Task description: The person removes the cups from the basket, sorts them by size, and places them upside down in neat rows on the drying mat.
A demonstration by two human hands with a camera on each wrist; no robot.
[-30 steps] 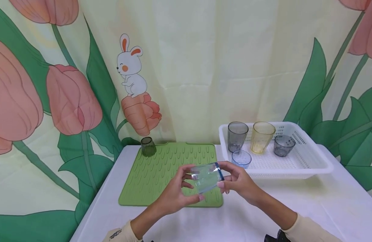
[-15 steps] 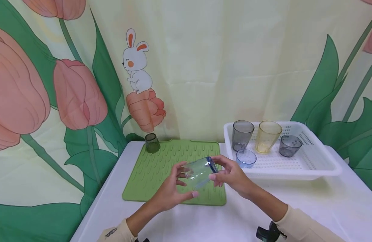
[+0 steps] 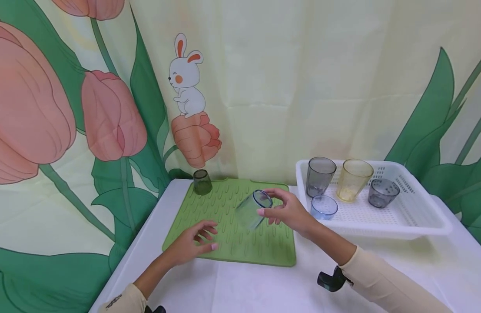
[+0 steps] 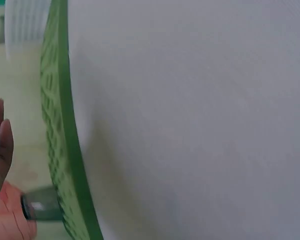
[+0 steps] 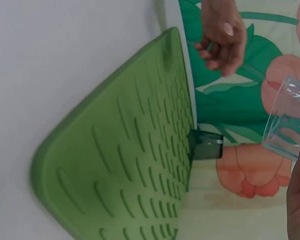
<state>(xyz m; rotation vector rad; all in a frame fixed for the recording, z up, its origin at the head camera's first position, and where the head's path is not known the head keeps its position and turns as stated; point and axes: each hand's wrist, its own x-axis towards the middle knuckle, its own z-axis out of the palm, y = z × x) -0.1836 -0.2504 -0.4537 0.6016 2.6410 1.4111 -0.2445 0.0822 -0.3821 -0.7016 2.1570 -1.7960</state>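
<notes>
At the far left, a pale curtain [image 3: 256, 78] printed with large pink tulips and green leaves hangs behind the white-covered table [image 3: 240, 289]. The person's left hand [image 3: 189, 244], in a cream sleeve, hangs over the near left part of a rectangular green ridged drying mat [image 3: 263, 250], its fingers loosely bent, the thumb apart from them and nothing in its grasp. Beyond it, a small dark green see-through tumbler [image 3: 202, 182] stands on the mat's far left corner. Farther right, a clear glass tumbler with a blue rim [image 3: 249, 213] is held in the air above the mat, tilted, its mouth up and to the right, its base down and to the left. The right hand [image 3: 289, 213] pinches it near the rim between thumb and fingers. Just beside the mat on the right sits a white perforated plastic basket [image 3: 424, 224]. In it, from the left, are a tall smoky grey glass [image 3: 320, 176], a short pale blue glass [image 3: 324, 208] nearer the front wall, a tall yellow glass [image 3: 353, 180] and a short smoky grey glass [image 3: 383, 193].
</notes>
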